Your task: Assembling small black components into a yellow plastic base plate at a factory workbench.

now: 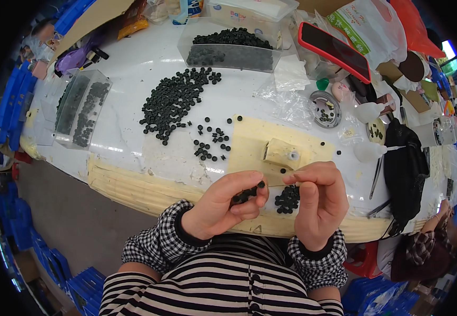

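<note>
Small black parts [246, 196] lie bunched in the left hand [220, 203], 1 at its thumb tip.

Beige block [277, 152] beyond right hand [320, 197]

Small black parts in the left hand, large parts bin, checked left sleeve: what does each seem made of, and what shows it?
Small black parts: probably rubber or plastic, matt; little shine.
Large bin: likely clear plastic, smooth; contents show through.
Checked left sleeve: apparently cloth, dull; gathering in soft folds.
</note>
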`<action>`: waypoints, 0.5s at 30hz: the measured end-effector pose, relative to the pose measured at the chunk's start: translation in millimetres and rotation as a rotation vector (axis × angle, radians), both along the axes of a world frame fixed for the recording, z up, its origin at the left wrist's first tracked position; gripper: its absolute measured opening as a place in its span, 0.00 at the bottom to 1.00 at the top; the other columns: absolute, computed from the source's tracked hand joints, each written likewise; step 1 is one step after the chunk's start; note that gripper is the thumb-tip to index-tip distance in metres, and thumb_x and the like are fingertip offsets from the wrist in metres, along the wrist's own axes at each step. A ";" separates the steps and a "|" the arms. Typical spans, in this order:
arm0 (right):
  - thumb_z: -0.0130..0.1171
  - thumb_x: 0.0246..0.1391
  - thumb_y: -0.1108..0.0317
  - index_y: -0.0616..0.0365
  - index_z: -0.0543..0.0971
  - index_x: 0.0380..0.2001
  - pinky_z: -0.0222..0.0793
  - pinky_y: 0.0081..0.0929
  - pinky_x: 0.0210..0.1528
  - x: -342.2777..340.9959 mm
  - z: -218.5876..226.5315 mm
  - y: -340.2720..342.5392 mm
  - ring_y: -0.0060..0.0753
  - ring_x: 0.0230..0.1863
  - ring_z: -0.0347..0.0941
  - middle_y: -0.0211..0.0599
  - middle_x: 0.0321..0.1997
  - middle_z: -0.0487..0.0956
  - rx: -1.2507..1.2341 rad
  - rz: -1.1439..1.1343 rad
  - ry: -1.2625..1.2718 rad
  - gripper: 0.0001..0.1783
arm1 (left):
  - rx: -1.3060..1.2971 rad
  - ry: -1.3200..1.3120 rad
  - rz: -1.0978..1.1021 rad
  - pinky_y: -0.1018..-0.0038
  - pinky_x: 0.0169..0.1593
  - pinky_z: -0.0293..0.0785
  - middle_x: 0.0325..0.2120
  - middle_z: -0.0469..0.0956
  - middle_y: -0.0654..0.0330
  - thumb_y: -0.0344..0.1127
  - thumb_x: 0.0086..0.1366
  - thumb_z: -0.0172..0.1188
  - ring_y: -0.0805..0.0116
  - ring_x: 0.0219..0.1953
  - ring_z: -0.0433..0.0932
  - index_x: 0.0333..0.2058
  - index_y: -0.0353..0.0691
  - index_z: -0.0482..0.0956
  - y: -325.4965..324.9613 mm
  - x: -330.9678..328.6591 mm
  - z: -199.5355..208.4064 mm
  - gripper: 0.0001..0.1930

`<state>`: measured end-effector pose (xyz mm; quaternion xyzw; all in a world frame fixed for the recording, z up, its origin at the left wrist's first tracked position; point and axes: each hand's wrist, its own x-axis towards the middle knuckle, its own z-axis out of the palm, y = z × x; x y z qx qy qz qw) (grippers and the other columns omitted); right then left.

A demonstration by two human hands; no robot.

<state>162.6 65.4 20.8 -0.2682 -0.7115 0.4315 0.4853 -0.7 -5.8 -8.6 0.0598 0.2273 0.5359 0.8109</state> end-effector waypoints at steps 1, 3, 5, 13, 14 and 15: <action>0.57 0.58 0.73 0.65 0.75 0.34 0.68 0.21 0.36 -2.2 -0.9 -1.5 0.27 0.32 0.72 0.38 0.32 0.77 -0.028 0.014 0.015 0.05 | -0.007 0.008 -0.002 0.84 0.22 0.53 0.25 0.74 0.61 0.41 0.70 0.49 0.83 0.15 0.55 0.32 0.37 0.74 -0.2 0.2 0.8 0.13; 0.55 0.60 0.73 0.65 0.74 0.35 0.68 0.20 0.36 -4.6 -3.9 -3.5 0.26 0.32 0.73 0.38 0.31 0.78 -0.085 0.040 0.045 0.05 | -0.014 0.015 0.001 0.84 0.22 0.53 0.25 0.73 0.61 0.41 0.69 0.49 0.83 0.15 0.55 0.32 0.37 0.74 -0.9 0.6 0.7 0.13; 0.54 0.61 0.74 0.66 0.74 0.36 0.69 0.19 0.36 -4.4 -5.6 -3.5 0.26 0.33 0.75 0.38 0.32 0.77 -0.093 0.064 0.037 0.05 | -0.017 0.013 0.001 0.84 0.22 0.53 0.25 0.73 0.61 0.41 0.69 0.50 0.83 0.15 0.55 0.32 0.37 0.74 -1.0 0.4 0.4 0.13; 0.52 0.61 0.75 0.68 0.73 0.36 0.73 0.18 0.35 -5.8 -7.4 -4.9 0.29 0.35 0.79 0.40 0.36 0.75 -0.091 0.077 0.041 0.05 | -0.018 0.075 -0.006 0.85 0.19 0.50 0.25 0.74 0.65 0.43 0.70 0.46 0.84 0.12 0.51 0.32 0.40 0.75 -0.7 1.8 -1.2 0.14; 0.53 0.61 0.75 0.68 0.73 0.36 0.73 0.19 0.35 -6.8 -7.3 -5.7 0.29 0.34 0.79 0.40 0.35 0.75 -0.097 0.067 0.051 0.05 | -0.017 0.075 -0.004 0.85 0.20 0.50 0.25 0.74 0.65 0.43 0.70 0.46 0.84 0.12 0.51 0.32 0.40 0.75 -0.7 1.9 -1.5 0.14; 0.54 0.60 0.75 0.67 0.73 0.35 0.73 0.19 0.35 -7.4 -7.3 -6.1 0.29 0.34 0.79 0.40 0.34 0.75 -0.103 0.056 0.060 0.05 | -0.015 0.074 -0.002 0.85 0.20 0.50 0.25 0.74 0.65 0.43 0.70 0.46 0.84 0.12 0.51 0.32 0.40 0.75 -0.7 2.0 -1.7 0.14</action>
